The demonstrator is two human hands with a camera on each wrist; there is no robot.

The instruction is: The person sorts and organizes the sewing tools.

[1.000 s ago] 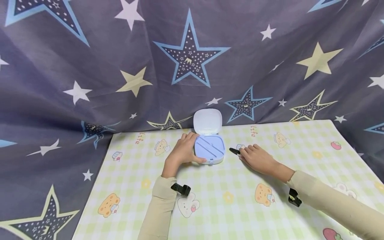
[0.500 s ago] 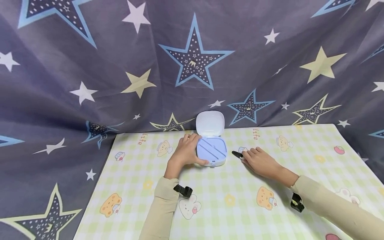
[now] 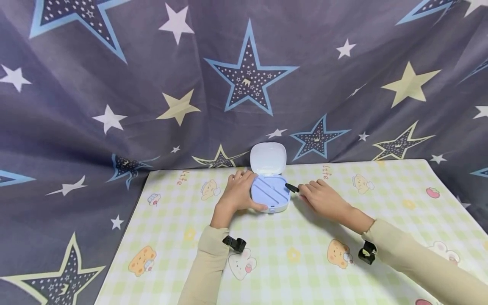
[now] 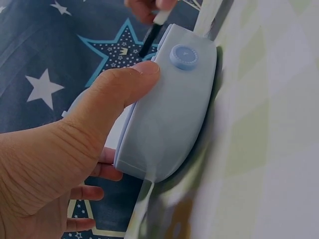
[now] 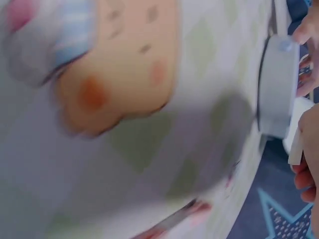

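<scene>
A pale blue lunch box [image 3: 281, 207] sits near the table's far edge, its white lid [image 3: 268, 157] raised behind it. Two diagonal grooves run across its blue inner tray [image 3: 264, 195], and a round blue button [image 4: 184, 57] is on the front. My left hand [image 3: 238, 194] grips the box's left side, thumb [image 4: 142, 69] on the front rim. In my right hand [image 3: 324, 200], fingers pinch a slim pen-like stick [image 3: 292, 187], black at the tip and white behind. That black tip overlaps the box's right rim in the head view; my fingers hide part of the stick.
A green-and-white checked cloth [image 3: 183, 271] with cartoon prints covers the table. Right behind its far edge hangs a dark curtain [image 3: 225, 25] with stars, close to the raised lid. Both wrists wear black camera straps.
My right hand has moved left with the stick, from beside the box to its right rim. The left hand keeps its hold on the box. The head view shifts slightly.
</scene>
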